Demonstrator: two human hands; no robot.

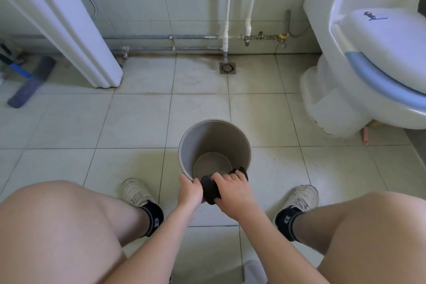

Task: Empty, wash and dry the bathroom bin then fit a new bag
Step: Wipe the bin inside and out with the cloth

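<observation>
The bin [214, 143] stands upright on the tiled floor [138, 122] between my 2 shoes, its open mouth facing up at me and its grey inside bare down to the round bottom. It sits near the middle of the floor, well apart from the back wall and its pipes [175, 42].

My left hand [189, 191] grips the near rim of the bin, fingers curled over the edge with the tips hidden behind it. My right hand [232, 193] is just beside it, fingers bent and pressed close together over a dark cloth [209, 189], holding it down on the near rim. The cloth drapes over the edge, 1 end showing inside the bin past my fingertips and the other bunched between my 2 hands. My thumb lies under the cloth's near end; whether it pinches the fabric I cannot tell.

A square floor drain [227, 68] is set near the back edge of the floor, below the 2 white upright pipes. The toilet [368, 71] stands at the right edge, its lid shut. At the left edge a flat mop head [31, 82] lies on the tiles beside a white pedestal [92, 53].
</observation>
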